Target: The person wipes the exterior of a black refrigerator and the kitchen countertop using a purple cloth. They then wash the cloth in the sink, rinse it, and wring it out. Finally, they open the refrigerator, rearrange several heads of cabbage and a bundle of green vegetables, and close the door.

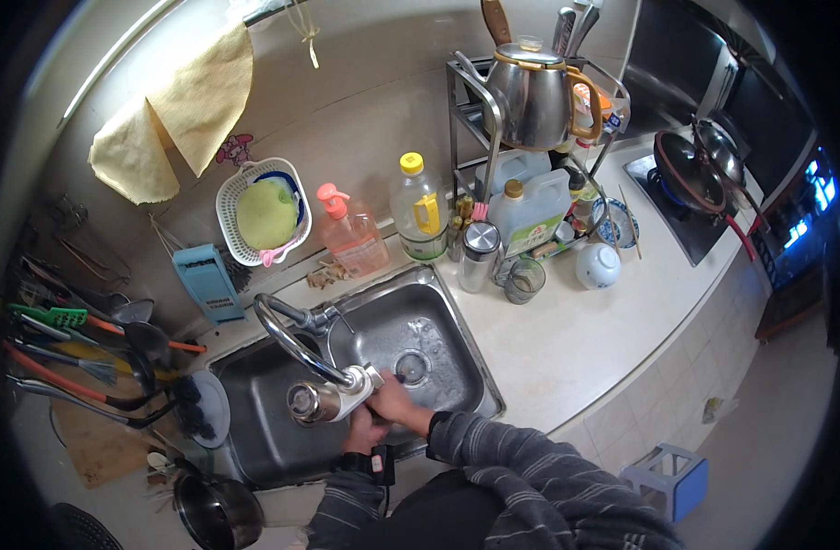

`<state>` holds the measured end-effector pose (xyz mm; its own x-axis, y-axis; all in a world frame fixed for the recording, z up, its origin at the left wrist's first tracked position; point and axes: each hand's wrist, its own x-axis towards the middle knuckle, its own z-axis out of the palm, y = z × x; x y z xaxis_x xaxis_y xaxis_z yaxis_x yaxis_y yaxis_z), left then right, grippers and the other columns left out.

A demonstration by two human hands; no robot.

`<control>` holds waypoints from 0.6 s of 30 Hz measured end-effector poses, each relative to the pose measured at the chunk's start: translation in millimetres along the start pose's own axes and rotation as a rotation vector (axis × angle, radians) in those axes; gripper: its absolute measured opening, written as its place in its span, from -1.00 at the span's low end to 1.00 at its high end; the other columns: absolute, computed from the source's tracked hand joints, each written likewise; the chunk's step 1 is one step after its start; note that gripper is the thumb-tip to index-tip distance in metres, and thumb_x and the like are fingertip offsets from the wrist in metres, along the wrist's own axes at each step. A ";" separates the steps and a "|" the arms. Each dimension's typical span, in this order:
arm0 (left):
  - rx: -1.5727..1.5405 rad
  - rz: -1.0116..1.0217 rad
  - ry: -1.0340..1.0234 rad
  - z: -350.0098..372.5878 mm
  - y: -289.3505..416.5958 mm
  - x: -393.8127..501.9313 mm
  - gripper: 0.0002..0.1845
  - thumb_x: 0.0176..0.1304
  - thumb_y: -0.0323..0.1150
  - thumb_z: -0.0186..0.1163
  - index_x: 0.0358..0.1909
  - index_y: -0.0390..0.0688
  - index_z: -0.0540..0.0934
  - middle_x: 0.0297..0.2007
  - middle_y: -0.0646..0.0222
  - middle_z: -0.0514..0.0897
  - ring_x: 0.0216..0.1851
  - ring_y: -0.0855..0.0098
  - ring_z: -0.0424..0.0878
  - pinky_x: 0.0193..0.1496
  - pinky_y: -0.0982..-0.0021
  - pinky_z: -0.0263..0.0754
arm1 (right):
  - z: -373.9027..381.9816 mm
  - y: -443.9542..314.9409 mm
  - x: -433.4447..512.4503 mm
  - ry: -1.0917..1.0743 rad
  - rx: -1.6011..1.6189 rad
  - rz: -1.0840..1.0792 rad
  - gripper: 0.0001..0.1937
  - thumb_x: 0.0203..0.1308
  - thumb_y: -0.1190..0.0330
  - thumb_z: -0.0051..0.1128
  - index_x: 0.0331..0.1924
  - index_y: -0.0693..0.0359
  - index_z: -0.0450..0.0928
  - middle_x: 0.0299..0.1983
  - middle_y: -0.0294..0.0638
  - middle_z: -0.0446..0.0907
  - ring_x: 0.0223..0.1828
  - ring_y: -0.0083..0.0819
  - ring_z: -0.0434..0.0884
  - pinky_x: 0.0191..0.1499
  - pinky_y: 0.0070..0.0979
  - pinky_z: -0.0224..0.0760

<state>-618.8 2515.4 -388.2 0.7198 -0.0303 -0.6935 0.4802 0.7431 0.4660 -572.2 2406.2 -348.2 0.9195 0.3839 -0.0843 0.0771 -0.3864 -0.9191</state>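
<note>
Both of my hands are close together over the double-basin stainless steel sink (255, 440), under the spout end of a chrome gooseneck faucet (289, 337). A water filter (317, 402) is fitted on that spout and covers part of my fingers. My right hand (392, 400) is bent beside the filter, above the divider and the right basin. Just below it is my left hand (366, 430), palm partly up and close to the right. Whether either hand holds anything is hidden. Wet patches and bubbles surround the drain (413, 368) in the right basin.
Behind the sink stand a pink pump bottle (354, 240) and a yellow-capped jug (420, 213). Right of them are a glass tumbler (525, 280), an overturned bowl (598, 266) and a kettle (530, 96) on a rack. Utensils, a cutting board (97, 440) and a pot (217, 512) crowd the left.
</note>
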 end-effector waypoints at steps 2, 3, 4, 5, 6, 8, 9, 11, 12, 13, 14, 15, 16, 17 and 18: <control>0.066 0.032 -0.070 17.3 -7.5 -9.8 -0.41 0.23 0.10 -0.02 0.11 -0.15 0.40 0.08 0.23 0.47 0.12 0.21 0.43 0.17 0.02 0.33 | -4.4 13.3 8.5 0.122 -0.076 0.055 -0.56 0.10 0.13 0.13 0.05 0.13 0.46 0.04 0.06 0.45 0.11 -0.03 0.40 0.14 -0.24 0.28; -0.025 0.035 -0.103 23.5 -6.7 -17.4 -0.39 0.22 0.12 -0.02 0.12 -0.16 0.40 0.10 0.23 0.47 0.12 0.20 0.42 0.16 0.00 0.32 | -5.8 18.6 10.4 0.092 -0.145 0.152 -0.55 0.11 0.13 0.12 0.07 0.12 0.44 0.02 0.08 0.46 0.09 -0.01 0.40 0.13 -0.23 0.28; -0.075 0.029 -0.131 27.7 -5.1 -25.1 -0.37 0.21 0.13 -0.03 0.13 -0.16 0.39 0.11 0.22 0.46 0.13 0.19 0.41 0.16 -0.02 0.32 | -6.6 22.5 9.6 0.123 -0.201 0.213 -0.53 0.12 0.12 0.11 0.09 0.11 0.42 0.00 0.11 0.46 0.08 0.01 0.41 0.13 -0.22 0.28; -0.145 0.045 -0.216 31.4 -3.9 -28.6 -0.35 0.21 0.15 -0.03 0.13 -0.16 0.39 0.12 0.22 0.45 0.14 0.18 0.41 0.15 -0.04 0.32 | -6.0 24.3 8.3 0.149 -0.260 0.290 -0.52 0.12 0.11 0.11 0.11 0.10 0.40 -0.02 0.13 0.47 0.06 0.02 0.42 0.13 -0.20 0.28; -0.228 0.057 -0.221 33.5 -1.1 -27.9 -0.35 0.21 0.15 -0.06 0.11 -0.18 0.40 0.07 0.20 0.49 0.10 0.17 0.44 0.16 0.03 0.33 | -10.3 27.7 4.1 0.006 0.035 0.305 -0.49 0.13 0.05 0.09 0.12 0.10 0.37 -0.09 0.14 0.47 0.05 0.06 0.41 0.13 -0.23 0.28; -0.172 0.180 -0.131 28.6 1.5 -22.4 -0.41 0.20 0.12 -0.03 0.04 -0.18 0.43 -0.01 0.20 0.52 0.02 0.21 0.49 0.14 0.11 0.36 | -6.7 24.7 -8.3 -0.047 0.059 0.150 -0.51 0.09 0.05 0.09 0.06 0.11 0.40 -0.07 0.12 0.47 0.02 0.07 0.43 0.10 -0.21 0.30; -0.153 0.273 -0.174 22.4 1.6 -17.2 -0.43 0.19 0.10 -0.01 0.01 -0.18 0.45 -0.05 0.20 0.54 -0.01 0.23 0.51 0.13 0.15 0.37 | -3.1 21.0 -15.5 -0.107 -0.078 0.092 -0.52 0.07 0.06 0.08 0.06 0.10 0.42 -0.05 0.10 0.48 -0.01 0.07 0.45 0.07 -0.20 0.32; -0.281 0.279 -0.405 7.3 4.1 -3.5 -0.52 0.20 0.06 0.01 -0.13 -0.17 0.47 -0.20 0.25 0.55 -0.13 0.30 0.53 0.06 0.23 0.41 | 2.1 14.1 -25.9 -0.099 -0.050 -0.045 -0.57 0.04 0.11 0.08 -0.01 0.13 0.47 -0.08 0.10 0.48 -0.05 0.07 0.46 0.05 -0.21 0.33; -0.204 0.323 -0.342 1.2 -0.2 0.2 -0.54 0.21 0.05 0.01 -0.14 -0.17 0.46 -0.21 0.27 0.55 -0.13 0.31 0.53 0.04 0.23 0.42 | 5.9 10.4 -26.9 -0.095 -0.058 -0.143 -0.59 0.03 0.13 0.08 -0.05 0.14 0.49 -0.09 0.09 0.49 -0.07 0.07 0.47 0.04 -0.21 0.33; -0.107 0.347 -0.193 -2.5 -2.6 3.5 -0.56 0.21 0.04 0.01 -0.16 -0.17 0.45 -0.21 0.28 0.54 -0.14 0.32 0.52 0.03 0.22 0.43 | 8.9 7.7 -24.6 -0.080 -0.013 -0.112 -0.61 0.03 0.14 0.08 -0.07 0.16 0.50 -0.10 0.10 0.48 -0.06 0.06 0.46 0.04 -0.21 0.33; -0.121 0.278 -0.269 -3.0 -5.3 5.6 -0.52 0.22 0.08 -0.01 -0.09 -0.14 0.44 -0.15 0.29 0.52 -0.09 0.29 0.51 0.05 0.16 0.39 | 11.5 5.8 -19.2 -0.053 0.016 -0.118 -0.62 0.04 0.15 0.07 -0.09 0.17 0.52 -0.11 0.10 0.48 -0.06 0.06 0.46 0.04 -0.21 0.33; -0.117 0.189 -0.258 -1.0 -8.5 5.5 -0.48 0.22 0.11 -0.03 -0.03 -0.11 0.42 -0.10 0.29 0.51 -0.05 0.26 0.49 0.07 0.10 0.36 | 15.6 3.8 -13.1 -0.038 0.022 -0.107 -0.63 0.04 0.15 0.07 -0.12 0.18 0.53 -0.11 0.11 0.47 -0.05 0.05 0.45 0.03 -0.22 0.33; -0.114 0.103 -0.245 3.1 -10.8 3.5 -0.44 0.22 0.15 -0.05 0.04 -0.08 0.40 -0.04 0.29 0.49 0.00 0.24 0.47 0.10 0.04 0.33 | 13.3 7.2 -9.1 -0.054 0.035 -0.019 -0.61 0.04 0.16 0.08 -0.07 0.20 0.51 -0.10 0.14 0.45 -0.04 0.05 0.44 0.03 -0.23 0.33; -0.113 0.020 -0.231 8.6 -11.8 -0.1 -0.40 0.22 0.19 -0.08 0.10 -0.05 0.38 0.02 0.29 0.48 0.04 0.21 0.45 0.12 -0.03 0.29 | 13.5 8.5 -0.8 0.027 0.055 0.047 -0.63 0.06 0.20 0.08 -0.07 0.20 0.51 -0.08 0.12 0.46 -0.05 0.02 0.46 0.03 -0.22 0.32; -0.108 -0.055 -0.262 14.2 -10.7 -4.8 -0.36 0.23 0.23 -0.10 0.17 -0.02 0.36 0.08 0.29 0.47 0.09 0.18 0.44 0.14 -0.09 0.26 | 9.7 12.8 4.1 0.141 0.092 -0.016 -0.65 0.08 0.22 0.08 -0.07 0.20 0.52 -0.07 0.10 0.47 -0.05 0.00 0.47 0.04 -0.22 0.32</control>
<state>-620.3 2498.1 -382.1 0.8056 -0.2337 -0.5444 0.4763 0.8021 0.3604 -571.2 2410.9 -364.0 0.9639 0.2654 -0.0207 0.0622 -0.3002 -0.9519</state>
